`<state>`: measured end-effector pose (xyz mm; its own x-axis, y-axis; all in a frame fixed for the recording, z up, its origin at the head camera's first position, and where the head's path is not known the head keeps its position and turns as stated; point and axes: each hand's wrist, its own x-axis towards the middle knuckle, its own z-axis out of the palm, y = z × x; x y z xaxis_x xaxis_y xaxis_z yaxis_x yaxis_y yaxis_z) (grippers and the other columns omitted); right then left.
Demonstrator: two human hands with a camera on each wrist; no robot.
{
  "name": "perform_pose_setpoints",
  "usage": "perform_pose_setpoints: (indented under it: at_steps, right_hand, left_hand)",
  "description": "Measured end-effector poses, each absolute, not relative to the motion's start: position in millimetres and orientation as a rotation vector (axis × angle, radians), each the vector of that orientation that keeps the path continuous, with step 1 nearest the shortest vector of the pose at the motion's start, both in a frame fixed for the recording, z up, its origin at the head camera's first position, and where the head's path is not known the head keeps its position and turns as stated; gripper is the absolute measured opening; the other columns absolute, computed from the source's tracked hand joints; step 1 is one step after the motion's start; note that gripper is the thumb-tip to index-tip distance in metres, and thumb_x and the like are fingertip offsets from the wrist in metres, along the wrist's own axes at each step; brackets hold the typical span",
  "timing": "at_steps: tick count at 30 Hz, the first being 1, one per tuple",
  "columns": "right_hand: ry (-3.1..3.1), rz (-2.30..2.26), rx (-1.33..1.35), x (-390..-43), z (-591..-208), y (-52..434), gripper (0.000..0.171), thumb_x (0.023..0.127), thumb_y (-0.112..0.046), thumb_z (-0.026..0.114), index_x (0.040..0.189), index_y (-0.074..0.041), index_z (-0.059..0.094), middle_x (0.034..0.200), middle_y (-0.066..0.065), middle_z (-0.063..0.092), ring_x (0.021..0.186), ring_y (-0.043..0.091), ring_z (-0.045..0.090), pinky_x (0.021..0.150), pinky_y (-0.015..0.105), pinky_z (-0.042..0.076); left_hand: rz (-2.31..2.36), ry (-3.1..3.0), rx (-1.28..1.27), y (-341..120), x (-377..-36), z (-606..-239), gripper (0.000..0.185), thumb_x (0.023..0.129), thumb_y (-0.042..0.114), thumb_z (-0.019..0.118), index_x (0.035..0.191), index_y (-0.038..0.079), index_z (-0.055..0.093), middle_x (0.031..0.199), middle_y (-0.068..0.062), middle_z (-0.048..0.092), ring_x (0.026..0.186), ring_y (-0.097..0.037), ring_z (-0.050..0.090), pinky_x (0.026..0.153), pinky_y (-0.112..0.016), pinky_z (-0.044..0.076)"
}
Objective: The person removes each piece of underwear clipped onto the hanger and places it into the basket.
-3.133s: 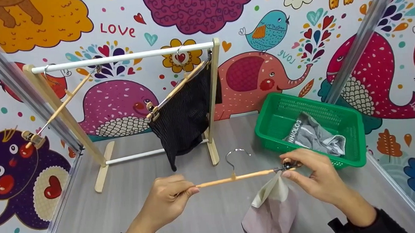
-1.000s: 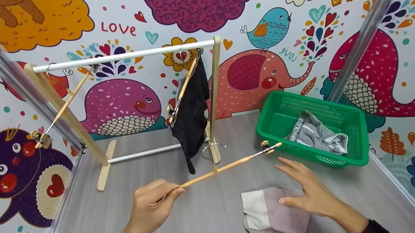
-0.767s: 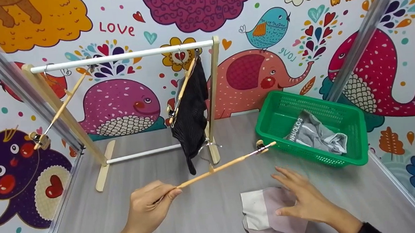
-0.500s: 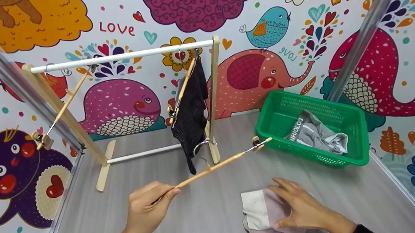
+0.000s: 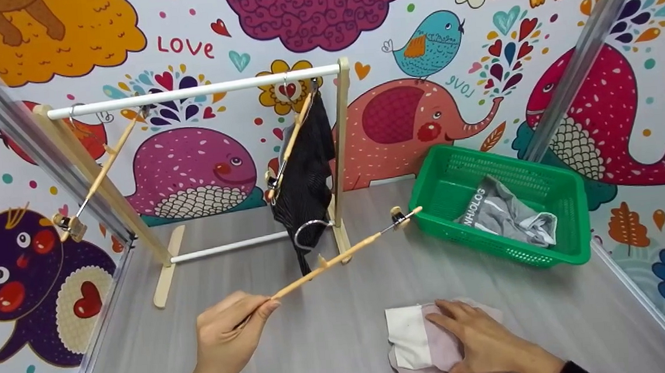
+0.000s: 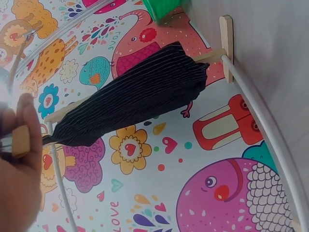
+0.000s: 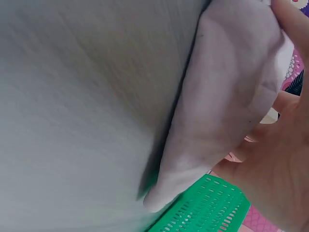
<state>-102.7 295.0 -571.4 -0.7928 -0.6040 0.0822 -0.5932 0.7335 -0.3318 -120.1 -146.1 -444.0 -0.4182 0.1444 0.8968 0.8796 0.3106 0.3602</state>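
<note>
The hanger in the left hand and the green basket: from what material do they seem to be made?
The hanger looks like light, unpainted wood with a matte finish, with a shiny metal hook and clip. The left hand grips one end. The green basket appears to be moulded plastic: uniform bright colour, slight gloss, walls of fine slotted mesh.

My head view is bright and evenly lit, sharp throughout, with soft shadows under the rack and basket. My right wrist view is blurred; the table looks smeared and dimmer.
</note>
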Motion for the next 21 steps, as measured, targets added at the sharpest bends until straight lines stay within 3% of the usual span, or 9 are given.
perform_pose_setpoints:
  at_steps: [9,15,21]
  right_hand:
    - [2.935,-0.488,-1.096,-103,-576,294,0.076,0.061,-0.032,0.096,0.129,-0.016,0.067,0.137,0.015,0.059,0.116,0.032,0.059,0.093,0.057,0.052]
    - [2.906,-0.635,-1.227,-105,-577,294,0.059,0.058,-0.005,0.084,0.113,-0.018,0.07,0.126,0.009,0.061,0.106,0.024,0.06,0.079,0.038,0.057]
    - [2.84,-0.74,-1.267,-107,-576,296,0.051,0.063,0.009,0.076,0.108,-0.014,0.073,0.115,0.006,0.063,0.099,0.017,0.061,0.074,0.034,0.056]
  left_hand:
    - [-1.166,-1.789,-0.871,-152,-118,-438,0.022,0.095,0.02,0.078,0.085,0.001,0.08,0.07,-0.004,0.069,0.055,-0.006,0.053,0.048,-0.014,0.042]
    - [-1.171,-1.768,-0.829,-155,-116,-433,0.026,0.095,0.022,0.079,0.084,-0.002,0.079,0.07,-0.006,0.069,0.056,-0.007,0.054,0.047,-0.016,0.042]
    - [-1.154,-1.694,-0.771,-156,-115,-424,0.032,0.094,0.023,0.079,0.082,-0.006,0.079,0.07,-0.009,0.07,0.055,-0.008,0.057,0.046,-0.017,0.042]
